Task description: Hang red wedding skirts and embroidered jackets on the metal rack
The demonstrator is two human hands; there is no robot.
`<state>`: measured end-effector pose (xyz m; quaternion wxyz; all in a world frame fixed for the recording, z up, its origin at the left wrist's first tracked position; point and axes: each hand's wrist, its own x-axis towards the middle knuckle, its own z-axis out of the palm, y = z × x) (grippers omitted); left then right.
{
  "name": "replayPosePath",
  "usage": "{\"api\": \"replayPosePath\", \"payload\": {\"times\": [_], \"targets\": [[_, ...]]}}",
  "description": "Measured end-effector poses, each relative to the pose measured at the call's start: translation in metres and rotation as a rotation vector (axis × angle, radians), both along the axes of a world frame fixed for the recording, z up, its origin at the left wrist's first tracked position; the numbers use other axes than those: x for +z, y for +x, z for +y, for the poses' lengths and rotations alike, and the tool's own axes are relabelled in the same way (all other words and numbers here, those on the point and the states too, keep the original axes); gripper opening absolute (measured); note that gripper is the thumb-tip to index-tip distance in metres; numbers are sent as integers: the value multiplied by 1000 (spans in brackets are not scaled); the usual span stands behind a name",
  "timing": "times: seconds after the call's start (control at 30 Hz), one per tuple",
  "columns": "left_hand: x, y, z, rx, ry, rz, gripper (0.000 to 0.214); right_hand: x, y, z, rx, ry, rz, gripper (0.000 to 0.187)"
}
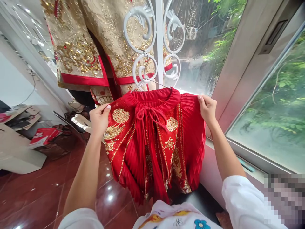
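Observation:
A red pleated skirt [157, 140] with gold embroidery hangs in front of me from a wire hanger [145, 65]. The hanger's hook is caught on a white scrollwork rack [156, 44]. My left hand [99, 120] pinches the skirt's upper edge on the left side. On the right, my right hand [207, 108] grips the pleated cloth near the waistband, so the skirt is spread between both hands. A red cord [152, 116] is tied in a bow at the front of the gathered waist.
Cream and gold embroidered garments [81, 47] with red hems hang behind the rack. A glass window [274, 95] with a metal frame lies to the right. At left stand a white desk [19, 149] and a red box [44, 137]. The floor [78, 190] is shiny red tile.

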<state>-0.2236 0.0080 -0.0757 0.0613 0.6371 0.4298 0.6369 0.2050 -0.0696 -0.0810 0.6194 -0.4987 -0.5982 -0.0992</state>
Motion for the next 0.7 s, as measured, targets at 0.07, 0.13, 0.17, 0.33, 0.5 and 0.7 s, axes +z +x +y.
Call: {"api": "replayPosePath", "payload": {"times": [0.07, 0.13, 0.17, 0.33, 0.5, 0.7], "targets": [[6, -1, -5, 1, 21, -9, 22, -11, -4, 0, 16, 10, 58, 36], [12, -6, -10, -38, 16, -40, 23, -18, -8, 4, 8, -7, 87, 38], [14, -10, -11, -66, -2, -56, 25, -19, -10, 6, -29, -20, 68, 40], [14, -28, -12, -231, -224, 27, 34, -3, -27, 0, -323, 52, -139, 32], [10, -22, -12, -71, -130, 18, 30, -1, -76, -21, -439, -107, -274, 38], [16, -13, -11, 95, 38, -75, 28, -24, -96, -19, 107, -460, 25, 40]]}}
